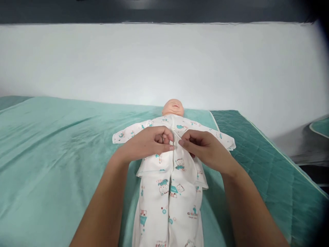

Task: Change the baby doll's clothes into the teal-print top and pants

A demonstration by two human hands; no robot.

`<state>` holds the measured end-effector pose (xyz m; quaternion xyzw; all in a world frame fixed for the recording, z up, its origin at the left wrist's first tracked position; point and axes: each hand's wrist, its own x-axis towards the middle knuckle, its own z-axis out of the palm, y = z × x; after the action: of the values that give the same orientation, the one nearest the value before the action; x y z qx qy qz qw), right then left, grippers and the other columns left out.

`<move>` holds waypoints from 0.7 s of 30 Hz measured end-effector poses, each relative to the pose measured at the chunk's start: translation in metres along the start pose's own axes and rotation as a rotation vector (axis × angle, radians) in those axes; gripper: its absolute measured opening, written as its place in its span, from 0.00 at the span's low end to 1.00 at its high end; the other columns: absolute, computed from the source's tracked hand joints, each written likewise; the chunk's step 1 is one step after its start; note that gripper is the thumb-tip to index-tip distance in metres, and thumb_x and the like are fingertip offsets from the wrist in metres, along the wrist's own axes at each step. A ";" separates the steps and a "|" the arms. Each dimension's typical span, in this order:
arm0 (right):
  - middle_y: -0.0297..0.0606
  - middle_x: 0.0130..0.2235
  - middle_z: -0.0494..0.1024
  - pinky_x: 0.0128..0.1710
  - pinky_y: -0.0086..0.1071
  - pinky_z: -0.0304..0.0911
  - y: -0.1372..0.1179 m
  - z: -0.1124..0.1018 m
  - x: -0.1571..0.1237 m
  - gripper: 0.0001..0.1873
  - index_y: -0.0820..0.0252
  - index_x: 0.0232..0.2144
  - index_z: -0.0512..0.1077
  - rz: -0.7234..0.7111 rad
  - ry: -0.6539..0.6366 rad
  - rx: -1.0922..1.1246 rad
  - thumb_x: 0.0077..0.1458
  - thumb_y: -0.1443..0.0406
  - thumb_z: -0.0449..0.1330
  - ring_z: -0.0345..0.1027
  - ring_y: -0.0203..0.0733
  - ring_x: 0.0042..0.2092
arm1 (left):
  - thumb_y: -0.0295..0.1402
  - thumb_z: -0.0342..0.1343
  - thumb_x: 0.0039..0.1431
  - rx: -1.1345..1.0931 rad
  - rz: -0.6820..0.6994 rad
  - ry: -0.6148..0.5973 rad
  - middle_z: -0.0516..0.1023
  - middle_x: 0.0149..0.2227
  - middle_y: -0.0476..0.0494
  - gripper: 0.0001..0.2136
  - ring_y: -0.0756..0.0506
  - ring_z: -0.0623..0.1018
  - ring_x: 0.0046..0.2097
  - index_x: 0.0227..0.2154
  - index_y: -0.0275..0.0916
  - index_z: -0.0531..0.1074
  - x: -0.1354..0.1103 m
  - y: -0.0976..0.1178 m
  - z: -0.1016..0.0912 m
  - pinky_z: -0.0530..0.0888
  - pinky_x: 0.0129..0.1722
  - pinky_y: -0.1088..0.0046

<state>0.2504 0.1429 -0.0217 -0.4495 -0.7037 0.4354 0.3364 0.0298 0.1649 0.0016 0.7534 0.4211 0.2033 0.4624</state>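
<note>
A baby doll point(173, 107) lies on its back, its head at the far end, dressed in a white printed baby shirt point(156, 168) and matching trousers point(154, 206). Both sleeves stretch out to the sides. At the shirt's front opening, my left hand point(151, 140) pinches the left edge between thumb and fingers. Opposite it, my right hand point(203, 145) grips the right edge, which is lifted slightly. The two sets of fingertips are a small gap apart. Any fastener between them is too small to make out.
A light green sheet point(51, 154) lies under the doll. Darker quilted green fabric point(262, 171) shows at the right. Behind the doll's head rises a white wall point(164, 61) with a dark band above it.
</note>
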 end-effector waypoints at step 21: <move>0.29 0.21 0.67 0.24 0.26 0.54 -0.004 0.023 0.003 0.18 0.59 0.27 0.73 0.007 0.000 0.148 0.61 0.52 0.60 0.60 0.30 0.24 | 0.34 0.63 0.58 -0.452 0.139 -0.150 0.78 0.27 0.47 0.07 0.50 0.78 0.27 0.33 0.34 0.74 0.007 -0.025 -0.008 0.77 0.30 0.72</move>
<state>0.2283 0.1377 -0.0265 -0.4259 -0.6681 0.4874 0.3671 0.0170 0.1798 -0.0164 0.6711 0.2766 0.2672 0.6338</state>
